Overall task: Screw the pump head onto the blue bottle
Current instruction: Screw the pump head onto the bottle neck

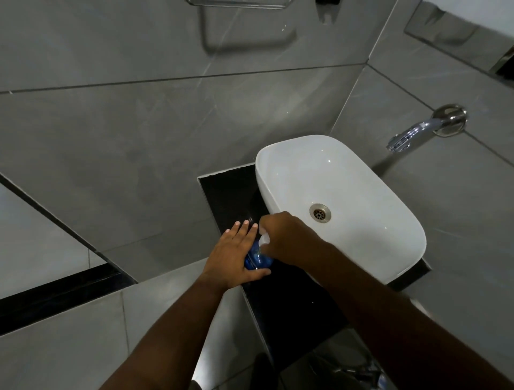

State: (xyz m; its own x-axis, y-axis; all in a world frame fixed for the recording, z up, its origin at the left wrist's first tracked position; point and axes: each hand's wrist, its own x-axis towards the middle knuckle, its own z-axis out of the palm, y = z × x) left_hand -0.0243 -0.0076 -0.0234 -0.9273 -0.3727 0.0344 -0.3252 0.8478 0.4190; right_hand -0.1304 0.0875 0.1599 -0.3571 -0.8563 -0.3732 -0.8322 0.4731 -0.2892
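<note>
A blue bottle [258,260] stands on the black counter [230,195] just left of the white basin. My left hand [236,253] wraps its side, thumb in front and fingers stretched along the far side. The white pump head [263,238] sits on top of the bottle, mostly hidden. My right hand [283,236] is closed over it from above and from the right. Only a small part of the bottle's blue body shows between the two hands.
A white countertop basin [370,195] with a metal drain [320,212] fills the counter's right part. A chrome wall tap [409,136] sticks out above it. Grey tiled walls surround the counter; a metal towel rail [239,3] hangs high up.
</note>
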